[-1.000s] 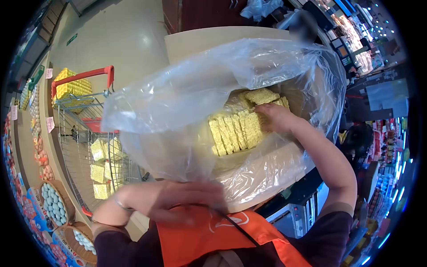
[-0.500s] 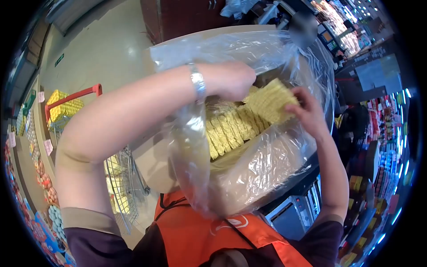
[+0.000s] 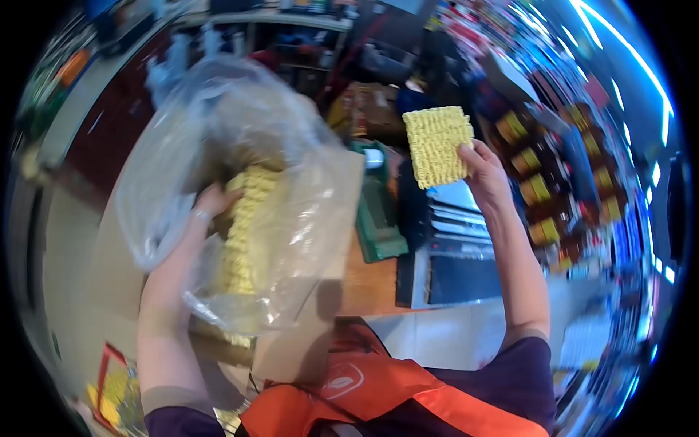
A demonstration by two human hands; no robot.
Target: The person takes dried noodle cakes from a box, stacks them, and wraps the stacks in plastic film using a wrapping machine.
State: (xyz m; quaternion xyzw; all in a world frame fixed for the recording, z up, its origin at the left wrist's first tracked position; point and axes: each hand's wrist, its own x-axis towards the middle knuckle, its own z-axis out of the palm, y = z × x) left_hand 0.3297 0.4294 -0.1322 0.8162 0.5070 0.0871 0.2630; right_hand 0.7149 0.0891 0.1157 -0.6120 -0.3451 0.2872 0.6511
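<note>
My right hand [image 3: 484,171] is closed on the edge of a square yellow instant noodle cake [image 3: 438,146], held up clear of the box at the right. Beside a row of noodle cakes [image 3: 251,226] in the box, my left hand [image 3: 216,200] is open, a finger stretched out against the row. Motion blur and plastic partly obscure that hand. A clear plastic liner [image 3: 167,160] bulges out over the sides of the cardboard box [image 3: 298,320] and covers some of the cakes.
A green object [image 3: 378,222] and dark equipment [image 3: 466,277] stand right of the box. Shelves beyond hold large dark bottles with yellow labels [image 3: 535,189]. At lower left is a cart with a red handle [image 3: 109,379] and yellow goods.
My right hand has lifted the noodle cake away from the box. My left hand has gone down among the cakes. The view has turned right, so the box appears further left.
</note>
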